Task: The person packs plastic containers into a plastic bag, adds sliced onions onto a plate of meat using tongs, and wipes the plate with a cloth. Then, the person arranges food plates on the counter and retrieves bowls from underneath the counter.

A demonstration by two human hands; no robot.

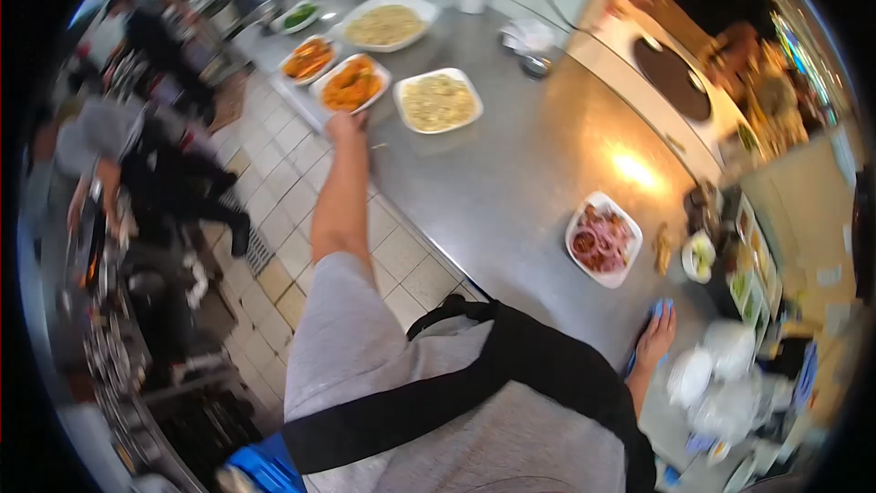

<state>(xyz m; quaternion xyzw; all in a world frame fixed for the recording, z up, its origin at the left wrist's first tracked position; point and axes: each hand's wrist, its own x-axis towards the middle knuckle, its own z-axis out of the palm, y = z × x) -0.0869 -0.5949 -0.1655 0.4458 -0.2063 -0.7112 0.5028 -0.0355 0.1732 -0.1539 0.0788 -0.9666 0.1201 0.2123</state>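
Observation:
My left hand (347, 131) reaches to the far left of the steel counter and grips the near edge of a white dish of orange food (351, 84), which may be sliced carrot or pasta. Its thumb and fingers are partly hidden by the dish. At the right, my right hand (654, 336) rests low over the counter with a blue cloth (662, 308) in its fingers. Close to that hand stands a white dish of sliced red onion and browned pieces (602, 242). A square white dish of pale yellow food (438, 101) sits right of the left hand.
Behind my left hand are another orange dish (308, 60), a large pale dish (384, 22) and a green one (300, 16). A ginger-like root (663, 249), a small bowl (700, 257) and plastic-wrapped containers (725, 383) line the right. Co-workers (137, 151) stand across the tiled floor.

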